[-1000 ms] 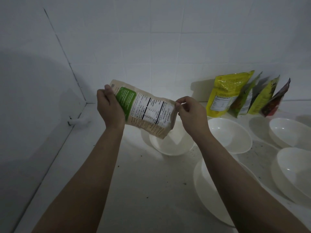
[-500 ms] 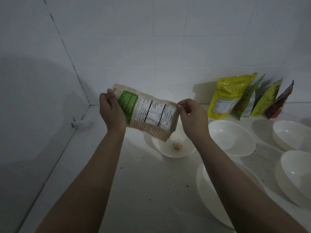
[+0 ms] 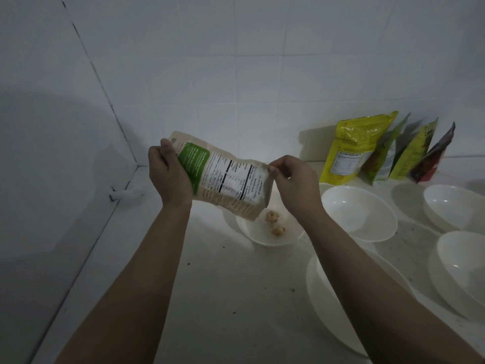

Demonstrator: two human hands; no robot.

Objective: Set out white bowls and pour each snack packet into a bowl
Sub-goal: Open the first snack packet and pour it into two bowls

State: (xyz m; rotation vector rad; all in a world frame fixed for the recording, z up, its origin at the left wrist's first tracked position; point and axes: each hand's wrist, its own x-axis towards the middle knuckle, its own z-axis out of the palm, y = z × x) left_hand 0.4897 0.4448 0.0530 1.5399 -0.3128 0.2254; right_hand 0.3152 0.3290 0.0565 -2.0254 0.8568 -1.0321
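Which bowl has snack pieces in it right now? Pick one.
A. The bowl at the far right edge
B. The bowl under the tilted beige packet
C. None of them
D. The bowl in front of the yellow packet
B: two pale snack pieces lie in the bowl below the mouth of the beige packet; the other bowls show only white insides.

Kitchen: tiled wall (image 3: 236,74), counter (image 3: 223,298), bowls (image 3: 359,214).

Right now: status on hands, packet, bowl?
Left hand grips the tilted packet; right hand pinches its open corner. Two pieces in the bowl below. Nothing blocking the pour.
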